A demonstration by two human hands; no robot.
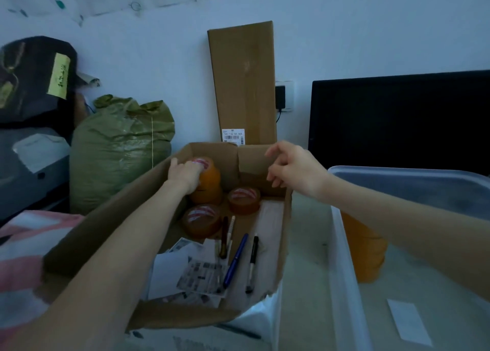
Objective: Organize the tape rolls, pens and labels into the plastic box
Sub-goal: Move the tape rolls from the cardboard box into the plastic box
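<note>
1. Left hand (184, 174), centre-left of frame, wrapped around top of tall tape stack (208, 183) at far left corner inside cardboard box (111, 218); fingers closed on stack's left flank and upper rim, so holding it. Stack upright, long axis vertical. Lift probably needs to go straight up, then rightward over box wall.
2. Below and right of that grip, 2 single tape rolls lying flat w/ red-white labels up: near roll (202, 220) centre frame, far roll (244, 199) just right of stack. Neither touched.
3. Lower centre, box floor: paper labels (196, 271) heaped loose at near end; pens (236, 260) beside and partly over them, approx 4, long axes running near-to-far, blue one tilted toward the right. White sheet flat along box's right wall.
4. Right hand (291, 169), centre-right, above box's far right corner, fingers loosely curled and apart, holding nothing; cannot tell whether touching the flap. Nearer to plastic box than left hand, so likely the receiving side.
5. Plastic box (342, 257), right side of frame, translucent, just beside cardboard box. Inside: one orange tape stack (366, 255) standing upright against its left wall, one white slip (408, 321) flat on floor lower right. Rest of floor bare, so judged early in task; most items yet to move.
</note>
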